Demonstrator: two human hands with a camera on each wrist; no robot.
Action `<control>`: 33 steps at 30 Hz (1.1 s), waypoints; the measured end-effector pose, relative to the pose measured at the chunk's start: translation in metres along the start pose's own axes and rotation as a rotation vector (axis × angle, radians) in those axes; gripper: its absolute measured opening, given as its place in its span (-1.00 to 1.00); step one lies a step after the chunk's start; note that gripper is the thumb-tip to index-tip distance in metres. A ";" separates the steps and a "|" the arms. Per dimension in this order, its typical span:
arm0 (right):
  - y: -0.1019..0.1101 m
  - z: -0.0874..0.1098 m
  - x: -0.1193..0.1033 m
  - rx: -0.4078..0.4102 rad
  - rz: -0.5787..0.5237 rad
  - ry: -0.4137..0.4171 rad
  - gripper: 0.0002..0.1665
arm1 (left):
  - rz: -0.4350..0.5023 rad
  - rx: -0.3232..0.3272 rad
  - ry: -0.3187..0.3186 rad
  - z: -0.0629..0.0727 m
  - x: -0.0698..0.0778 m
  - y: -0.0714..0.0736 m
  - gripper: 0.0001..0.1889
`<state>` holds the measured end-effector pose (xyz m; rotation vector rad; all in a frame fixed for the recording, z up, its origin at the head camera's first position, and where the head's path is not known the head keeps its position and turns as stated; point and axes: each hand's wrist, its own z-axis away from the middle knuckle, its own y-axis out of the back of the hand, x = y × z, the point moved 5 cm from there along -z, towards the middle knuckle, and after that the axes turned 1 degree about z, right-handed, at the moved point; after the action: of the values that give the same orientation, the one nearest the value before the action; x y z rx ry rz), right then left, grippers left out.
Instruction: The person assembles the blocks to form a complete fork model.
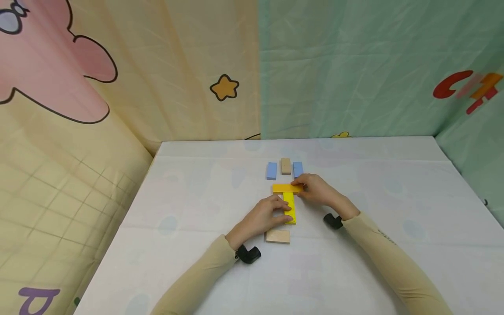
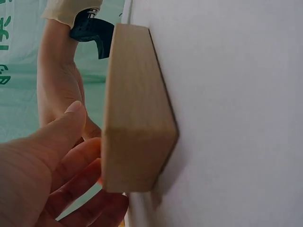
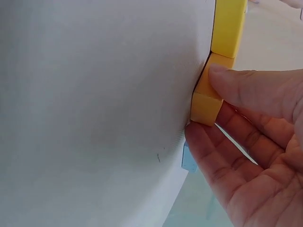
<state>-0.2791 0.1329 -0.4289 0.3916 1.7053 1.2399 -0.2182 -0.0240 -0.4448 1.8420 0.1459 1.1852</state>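
Observation:
On the white table lies an orange block (image 1: 281, 188) set crosswise, and a yellow block (image 1: 290, 201) runs from its near side toward me, forming a T. My right hand (image 1: 317, 190) pinches the orange block's right end; the right wrist view shows the thumb on one face and fingers opposite. My left hand (image 1: 263, 216) hovers at or touches the yellow block, thumb and fingers loosely bent and apart. Contact there cannot be told. Nearer me lies a wooden block (image 1: 278, 237), which hides part of the left fingers in the left wrist view.
Behind the T stand a blue block (image 1: 271, 171), a wooden block (image 1: 285, 166) and a second blue block (image 1: 298, 168), in a row with gaps. The right hand is close to that second blue one. Curtains (image 1: 189, 65) hang around the table's far and side edges.

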 end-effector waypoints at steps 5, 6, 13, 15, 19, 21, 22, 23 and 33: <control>-0.001 0.001 0.001 0.002 -0.011 -0.003 -0.64 | -0.095 -0.067 -0.033 -0.001 0.002 0.002 -0.65; -0.001 0.001 0.001 0.005 -0.010 -0.001 -0.63 | -0.116 -0.080 -0.039 -0.001 0.002 0.003 -0.64; -0.002 0.001 0.002 0.021 -0.004 0.007 -0.62 | -0.264 -0.121 -0.110 0.000 0.006 0.003 -0.62; -0.002 0.001 0.002 0.020 -0.003 0.006 -0.62 | -0.304 -0.126 -0.141 0.001 0.008 0.003 -0.61; -0.002 0.001 0.003 0.017 -0.003 0.003 -0.63 | -0.384 -0.138 -0.202 0.003 0.013 0.001 -0.58; -0.002 0.001 0.003 0.019 -0.002 0.008 -0.63 | -0.418 -0.146 -0.225 0.003 0.014 0.000 -0.58; -0.002 0.001 0.003 0.020 -0.002 0.011 -0.63 | -0.428 -0.148 -0.232 0.004 0.015 -0.001 -0.58; -0.002 0.001 0.002 0.021 -0.002 0.012 -0.63 | -0.434 -0.153 -0.233 0.004 0.015 -0.001 -0.57; -0.001 0.002 0.001 0.015 0.011 0.002 -0.62 | -0.349 -0.219 -0.174 0.007 0.013 0.001 -0.53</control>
<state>-0.2775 0.1344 -0.4305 0.4097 1.7171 1.2359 -0.2062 -0.0223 -0.4365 1.6374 0.2198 0.7650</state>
